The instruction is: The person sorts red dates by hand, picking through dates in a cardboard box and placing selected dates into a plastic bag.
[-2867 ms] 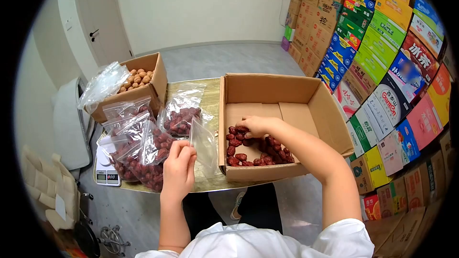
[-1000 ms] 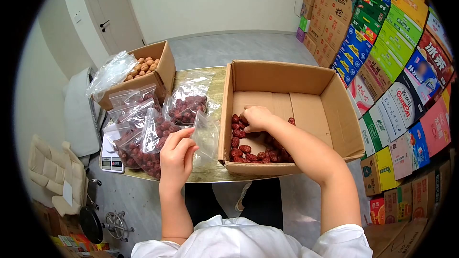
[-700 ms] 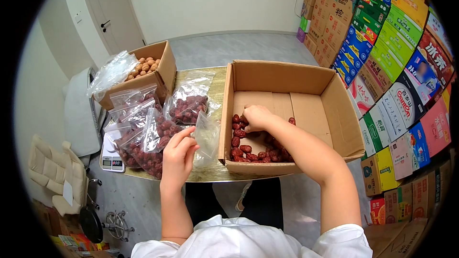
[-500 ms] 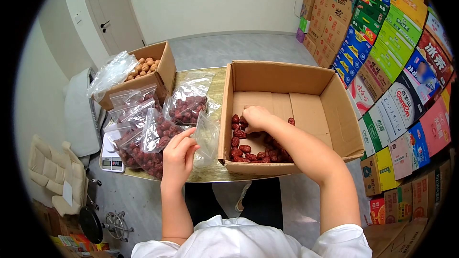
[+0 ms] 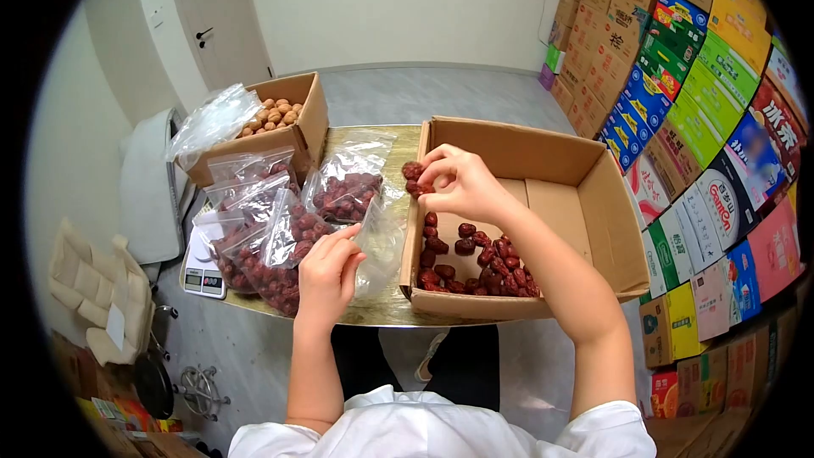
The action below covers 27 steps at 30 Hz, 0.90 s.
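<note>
My right hand (image 5: 462,182) is raised above the left side of a large cardboard box (image 5: 623,229), closed on a few dried red dates (image 5: 412,176). Below it, more loose dates (image 5: 504,267) lie on the box floor, mostly toward the near side. My left hand (image 5: 331,271) pinches the edge of a clear plastic zip bag (image 5: 381,250), which looks empty and lies beside the box. Just left of that hand are several filled bags of dates (image 5: 275,276), heaped together. Another filled bag (image 5: 343,191) lies farther back.
A smaller cardboard box (image 5: 314,123) holds walnuts (image 5: 275,113), with clear plastic bags (image 5: 212,127) draped over its side. A white digital scale (image 5: 203,280) sits at the table's left edge. Stacked cartons (image 5: 678,119) line the right wall; a beige chair (image 5: 93,297) stands left.
My right hand has risen from the box floor toward its left wall, lifting dates. My left hand stays at the bag. The view has shifted slightly.
</note>
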Motion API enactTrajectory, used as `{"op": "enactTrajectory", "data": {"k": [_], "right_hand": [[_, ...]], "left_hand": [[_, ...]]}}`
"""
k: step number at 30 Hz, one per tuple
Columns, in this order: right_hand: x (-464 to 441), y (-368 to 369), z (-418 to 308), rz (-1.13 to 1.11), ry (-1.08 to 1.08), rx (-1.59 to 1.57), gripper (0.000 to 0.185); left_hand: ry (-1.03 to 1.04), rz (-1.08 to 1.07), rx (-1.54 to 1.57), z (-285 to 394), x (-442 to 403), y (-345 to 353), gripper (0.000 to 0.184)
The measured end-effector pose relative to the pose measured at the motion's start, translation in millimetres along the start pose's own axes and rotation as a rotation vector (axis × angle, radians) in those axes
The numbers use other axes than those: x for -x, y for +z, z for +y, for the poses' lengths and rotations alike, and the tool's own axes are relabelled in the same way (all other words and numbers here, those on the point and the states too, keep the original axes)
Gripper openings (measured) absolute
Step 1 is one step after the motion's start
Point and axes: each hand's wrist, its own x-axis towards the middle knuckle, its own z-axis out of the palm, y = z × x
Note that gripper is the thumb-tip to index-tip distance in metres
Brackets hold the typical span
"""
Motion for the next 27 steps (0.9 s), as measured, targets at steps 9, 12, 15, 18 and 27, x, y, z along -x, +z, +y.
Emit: {"op": "enactTrajectory", "data": {"k": [9,12,15,18,27], "right_hand": [[12,36,-13,-0.295,-0.211,-0.214,0.022],[14,45,-8,-0.202,-0.301,-0.168,0.024],[13,46,-10,-0.182,-0.303,-0.139,0.022],[16,42,-9,-0.198,-0.412,0.082,0.020],[13,29,-5,-0.351,-0.528,0.069,0.017]], "left_hand": [[-0.045,0.017,0.092,3,2,4,0.008],[-0.048,0.023,0.130,7,2,2,0.008],[-0.032,0.026,0.152,8,3,2,0.008],[-0.037,0.042,0.173,8,2,2,0.008],[-0.077,0.042,0.161,3,2,-7,0.009]]}}
